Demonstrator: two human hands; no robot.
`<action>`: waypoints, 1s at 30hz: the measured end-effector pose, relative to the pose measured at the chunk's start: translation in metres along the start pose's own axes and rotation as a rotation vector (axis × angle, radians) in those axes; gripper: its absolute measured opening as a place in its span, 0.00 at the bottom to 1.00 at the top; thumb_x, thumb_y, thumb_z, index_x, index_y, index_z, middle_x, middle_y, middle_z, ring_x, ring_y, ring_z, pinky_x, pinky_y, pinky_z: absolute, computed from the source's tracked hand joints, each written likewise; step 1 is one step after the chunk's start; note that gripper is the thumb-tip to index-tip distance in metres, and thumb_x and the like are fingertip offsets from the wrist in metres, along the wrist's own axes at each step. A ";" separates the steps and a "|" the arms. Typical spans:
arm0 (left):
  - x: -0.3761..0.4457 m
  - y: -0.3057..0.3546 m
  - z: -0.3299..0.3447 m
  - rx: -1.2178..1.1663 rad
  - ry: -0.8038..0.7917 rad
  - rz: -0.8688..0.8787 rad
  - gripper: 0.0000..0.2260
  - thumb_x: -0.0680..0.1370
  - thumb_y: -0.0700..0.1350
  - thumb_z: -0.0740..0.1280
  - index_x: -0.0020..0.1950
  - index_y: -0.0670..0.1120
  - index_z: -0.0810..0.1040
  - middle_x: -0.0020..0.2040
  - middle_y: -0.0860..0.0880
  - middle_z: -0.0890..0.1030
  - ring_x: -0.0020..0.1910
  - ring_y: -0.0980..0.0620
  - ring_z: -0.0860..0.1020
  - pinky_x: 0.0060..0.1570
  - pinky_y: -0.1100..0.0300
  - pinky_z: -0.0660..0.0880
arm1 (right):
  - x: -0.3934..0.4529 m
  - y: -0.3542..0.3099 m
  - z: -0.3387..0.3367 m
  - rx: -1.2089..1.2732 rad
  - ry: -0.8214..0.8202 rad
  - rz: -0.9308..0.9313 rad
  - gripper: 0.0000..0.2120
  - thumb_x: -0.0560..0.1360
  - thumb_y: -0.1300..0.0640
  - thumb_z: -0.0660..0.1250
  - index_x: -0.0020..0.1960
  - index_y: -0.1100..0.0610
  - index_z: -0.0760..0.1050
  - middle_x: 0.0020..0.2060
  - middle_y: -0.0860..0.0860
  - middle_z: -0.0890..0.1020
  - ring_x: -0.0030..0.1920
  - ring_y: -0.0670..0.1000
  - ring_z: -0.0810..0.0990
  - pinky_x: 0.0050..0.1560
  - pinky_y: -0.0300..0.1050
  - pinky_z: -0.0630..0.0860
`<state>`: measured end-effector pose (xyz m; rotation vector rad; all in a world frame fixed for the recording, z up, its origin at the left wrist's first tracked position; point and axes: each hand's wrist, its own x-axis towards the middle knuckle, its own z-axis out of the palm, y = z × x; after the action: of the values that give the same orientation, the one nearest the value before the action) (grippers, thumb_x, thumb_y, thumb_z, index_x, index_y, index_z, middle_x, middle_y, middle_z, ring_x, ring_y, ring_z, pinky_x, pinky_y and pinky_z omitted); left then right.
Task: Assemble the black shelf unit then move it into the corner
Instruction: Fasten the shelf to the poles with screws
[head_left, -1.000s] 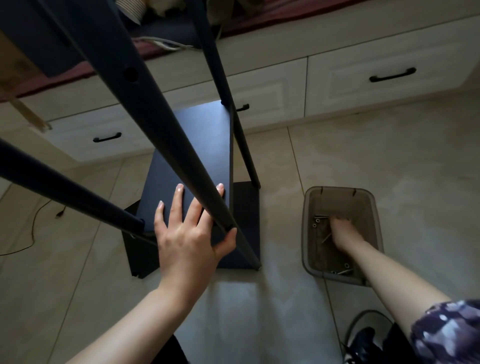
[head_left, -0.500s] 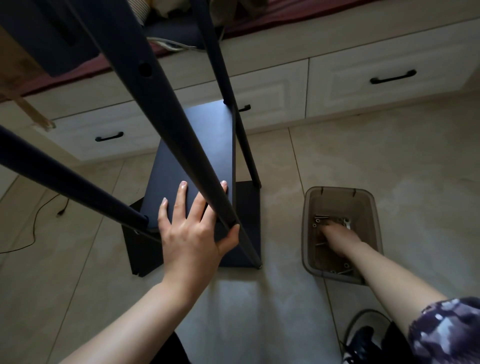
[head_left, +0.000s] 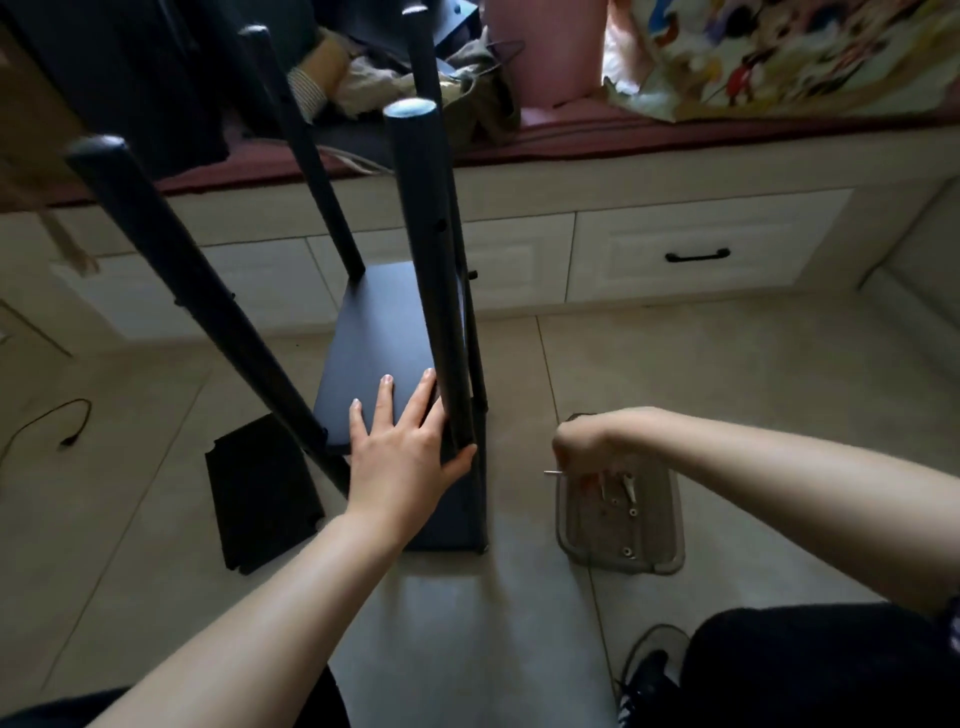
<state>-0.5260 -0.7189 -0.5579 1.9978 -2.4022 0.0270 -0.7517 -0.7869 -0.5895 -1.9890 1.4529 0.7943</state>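
The black shelf unit (head_left: 410, 332) stands on the tiled floor (head_left: 727, 374) in front of the white drawer fronts (head_left: 706, 254), its four round posts rising toward the camera. The left hand (head_left: 402, 447) lies flat on a shelf board (head_left: 379, 343) — fingers straight and spread, thumb hooked against the nearest post (head_left: 431, 280). The right hand (head_left: 582, 441) hovers above the small plastic tray (head_left: 660, 551), fingers curled round something thin and metallic; a short silver tip pokes out to the left, probably a screw or a key, though it is too blurred to name. Loose screws (head_left: 631, 512) lie in the tray. A separate black panel (head_left: 260, 493) lies flat on the floor just left of the unit — near a dark cable (head_left: 67, 421).
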 end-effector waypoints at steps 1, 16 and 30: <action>0.001 0.000 -0.002 -0.013 -0.013 -0.004 0.33 0.81 0.66 0.55 0.83 0.57 0.48 0.83 0.56 0.50 0.81 0.40 0.47 0.76 0.37 0.48 | -0.016 -0.011 -0.008 0.068 0.010 -0.033 0.11 0.76 0.61 0.62 0.50 0.65 0.82 0.43 0.57 0.86 0.32 0.54 0.81 0.39 0.45 0.80; -0.020 0.012 -0.015 -0.438 0.166 -0.098 0.18 0.81 0.43 0.64 0.70 0.48 0.75 0.73 0.50 0.73 0.78 0.45 0.60 0.77 0.48 0.51 | -0.136 -0.073 -0.004 1.079 0.232 -0.091 0.07 0.81 0.61 0.59 0.48 0.60 0.74 0.31 0.51 0.83 0.26 0.45 0.75 0.26 0.36 0.73; -0.036 0.018 0.013 -1.466 0.380 -0.889 0.05 0.75 0.37 0.67 0.40 0.44 0.76 0.38 0.48 0.79 0.41 0.46 0.79 0.36 0.59 0.72 | -0.099 -0.082 -0.015 1.086 0.189 0.022 0.08 0.81 0.61 0.64 0.48 0.64 0.78 0.35 0.54 0.85 0.30 0.47 0.78 0.33 0.39 0.76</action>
<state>-0.5375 -0.6810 -0.5722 1.6605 -0.5834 -0.9131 -0.6945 -0.7129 -0.5004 -1.1997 1.5181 -0.2132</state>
